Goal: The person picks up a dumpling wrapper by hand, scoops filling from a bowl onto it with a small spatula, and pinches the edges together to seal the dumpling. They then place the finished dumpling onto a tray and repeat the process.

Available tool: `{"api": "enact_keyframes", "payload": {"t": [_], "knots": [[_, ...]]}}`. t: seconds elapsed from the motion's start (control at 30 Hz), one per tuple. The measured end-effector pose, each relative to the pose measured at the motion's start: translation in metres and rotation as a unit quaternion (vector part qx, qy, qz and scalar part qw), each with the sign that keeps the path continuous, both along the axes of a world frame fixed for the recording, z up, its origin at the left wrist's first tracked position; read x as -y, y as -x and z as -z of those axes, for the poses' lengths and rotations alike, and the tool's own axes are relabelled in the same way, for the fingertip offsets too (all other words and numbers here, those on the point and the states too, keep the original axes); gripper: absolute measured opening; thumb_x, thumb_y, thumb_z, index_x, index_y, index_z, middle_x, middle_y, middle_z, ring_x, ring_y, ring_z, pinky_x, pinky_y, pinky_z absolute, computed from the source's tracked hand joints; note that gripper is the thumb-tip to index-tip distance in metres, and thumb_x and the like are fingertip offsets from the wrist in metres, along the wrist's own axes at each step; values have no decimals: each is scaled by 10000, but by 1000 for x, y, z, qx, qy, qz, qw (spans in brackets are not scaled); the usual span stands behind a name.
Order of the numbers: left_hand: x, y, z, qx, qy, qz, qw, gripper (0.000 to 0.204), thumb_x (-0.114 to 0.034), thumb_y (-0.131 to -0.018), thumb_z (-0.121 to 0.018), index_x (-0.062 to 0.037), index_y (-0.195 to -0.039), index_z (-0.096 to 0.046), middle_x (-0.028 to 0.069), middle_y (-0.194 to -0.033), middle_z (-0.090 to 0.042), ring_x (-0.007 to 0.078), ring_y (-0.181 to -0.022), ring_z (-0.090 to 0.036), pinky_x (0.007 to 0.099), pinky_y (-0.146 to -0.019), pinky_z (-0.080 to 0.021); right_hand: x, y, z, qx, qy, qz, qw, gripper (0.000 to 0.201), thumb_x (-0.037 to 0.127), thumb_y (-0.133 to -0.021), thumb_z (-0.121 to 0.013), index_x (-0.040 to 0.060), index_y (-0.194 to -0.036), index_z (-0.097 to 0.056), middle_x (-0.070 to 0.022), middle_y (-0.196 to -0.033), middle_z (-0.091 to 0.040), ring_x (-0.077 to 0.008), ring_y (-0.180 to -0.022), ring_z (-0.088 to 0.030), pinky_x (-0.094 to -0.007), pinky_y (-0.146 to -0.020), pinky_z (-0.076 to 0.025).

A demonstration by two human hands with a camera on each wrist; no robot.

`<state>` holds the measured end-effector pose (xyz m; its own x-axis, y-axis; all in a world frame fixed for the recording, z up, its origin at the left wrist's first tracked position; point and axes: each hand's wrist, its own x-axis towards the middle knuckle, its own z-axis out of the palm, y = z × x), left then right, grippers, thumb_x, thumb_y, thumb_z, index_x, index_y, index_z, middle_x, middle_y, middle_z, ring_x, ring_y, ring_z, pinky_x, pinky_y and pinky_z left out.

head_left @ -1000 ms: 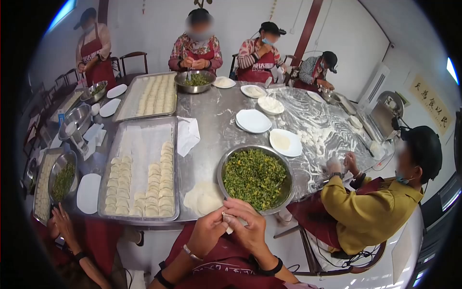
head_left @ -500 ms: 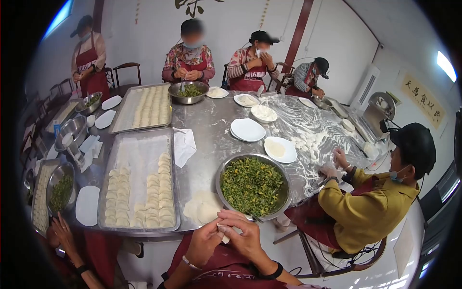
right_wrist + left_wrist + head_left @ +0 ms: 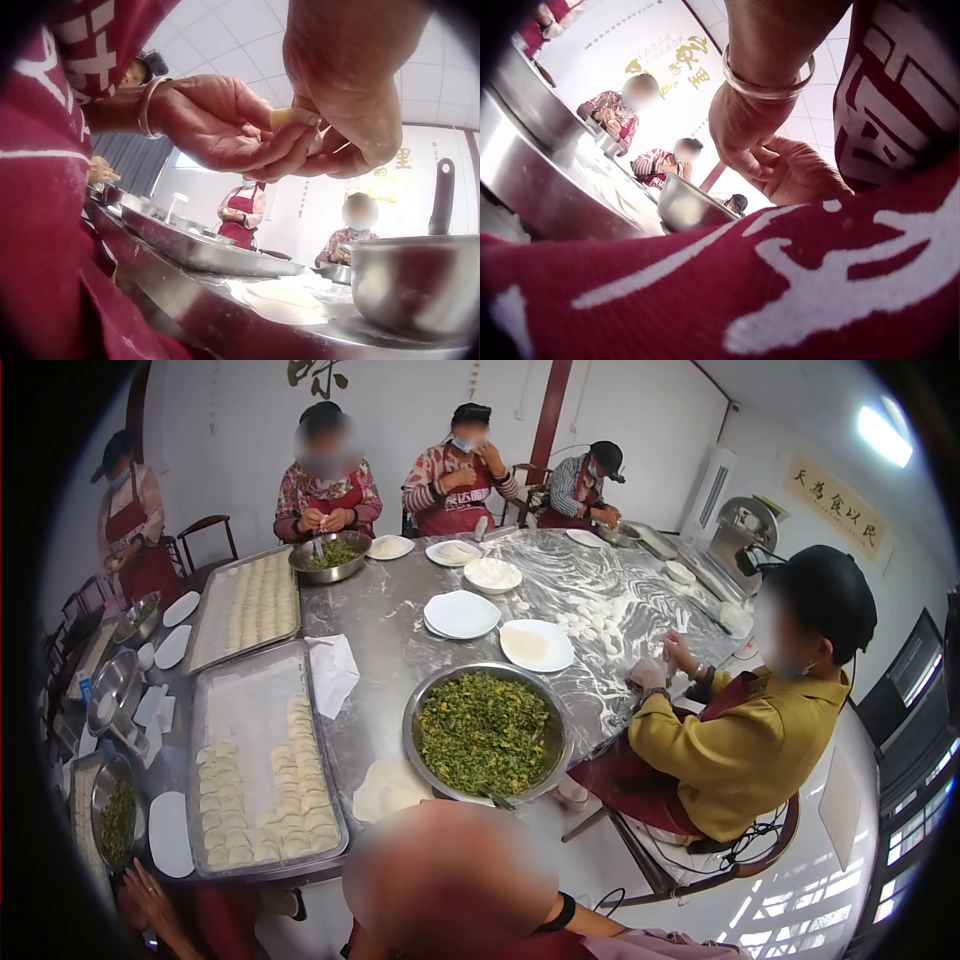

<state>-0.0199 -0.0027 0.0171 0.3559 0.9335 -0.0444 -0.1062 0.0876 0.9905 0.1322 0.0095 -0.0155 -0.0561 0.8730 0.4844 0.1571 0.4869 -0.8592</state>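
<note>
My left hand (image 3: 214,124), with a silver bracelet on its wrist, and my right hand (image 3: 349,97) meet fingertip to fingertip in the right wrist view. Between them they pinch a dumpling (image 3: 324,139), of which only a pale sliver of dough shows. In the head view a blur covers both hands, low in front of the apron. Just beyond them a large steel bowl (image 3: 411,750) holds chopped green and yellow filling, with a spoon (image 3: 497,798) resting in it. Flat round wrappers (image 3: 388,790) lie at the table's near edge, left of the bowl.
A metal tray (image 3: 245,710) with rows of dumplings lies to the left, a second tray (image 3: 215,585) behind it. White plates (image 3: 462,614) and floury dough pieces (image 3: 590,622) are further back. A person in a yellow top (image 3: 745,760) sits close on the right.
The head view has turned right, so the table and trays sit further left. My hands stay together over the apron, still pinching the dumpling.
</note>
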Motion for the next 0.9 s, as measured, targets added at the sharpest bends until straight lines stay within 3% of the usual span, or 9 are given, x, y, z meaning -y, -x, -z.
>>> {"api": "enact_keyframes", "payload": {"t": [0.07,0.17,0.47,0.57,0.67,0.77,0.9], "knots": [[0,-3,2,13,-10,1,1000,448,18,-934,-509,66,-1378,-481,80,-1164,-638,96,-1009,-591,231,-857,-471,1,-3,1,8,-11,1,1000,193,-15,-829,-696,2,-1022,-702,-134,-1182,-682,-303,-1180,-607,-389,-977,-490],[2,-12,-4,16,-30,-43,999,385,-32,-858,-498,30,-1223,-605,10,-888,-640,59,-709,-529,221,-636,-431,2,-3,2,5,-11,8,1000,181,-21,-829,-690,5,-1008,-704,-130,-1183,-682,-301,-1181,-607,-387,-982,-489],[0,-14,-1,18,-19,-48,998,399,-44,-876,-511,31,-1261,-590,9,-907,-648,44,-727,-526,205,-648,-433,3,-5,1,10,6,18,1000,203,-6,-831,-703,1,-1034,-702,-126,-1179,-686,-291,-1184,-608,-373,-980,-492],[0,-6,0,13,12,-4,1000,463,-12,-934,-511,63,-1389,-471,61,-1147,-641,70,-964,-583,196,-810,-463,2,-4,5,8,-5,22,1000,206,-1,-832,-706,6,-1038,-704,-123,-1182,-686,-289,-1182,-610,-368,-971,-497],[-1,-6,-1,-4,-2,-5,1000,465,-5,-936,-511,65,-1393,-465,65,-1158,-636,69,-962,-580,197,-811,-462,3,-1,0,-6,18,41,999,174,23,-810,-722,5,-984,-715,-145,-1148,-699,-301,-1149,-630,-383,-979,-489],[0,-5,-2,-43,-15,0,999,469,-5,-938,-510,67,-1399,-457,64,-1165,-629,63,-957,-574,196,-805,-460,4,-2,-1,7,0,37,999,210,-1,-830,-708,4,-1039,-702,-123,-1174,-691,-288,-1185,-608,-369,-960,-502],[1,-11,-2,-7,-1,-16,1000,484,-11,-940,-520,42,-1416,-450,64,-1174,-628,75,-997,-572,194,-834,-452,5,-3,-1,-6,6,32,999,202,5,-835,-704,15,-1036,-704,-121,-1182,-688,-294,-1196,-601,-378,-977,-490]]}}
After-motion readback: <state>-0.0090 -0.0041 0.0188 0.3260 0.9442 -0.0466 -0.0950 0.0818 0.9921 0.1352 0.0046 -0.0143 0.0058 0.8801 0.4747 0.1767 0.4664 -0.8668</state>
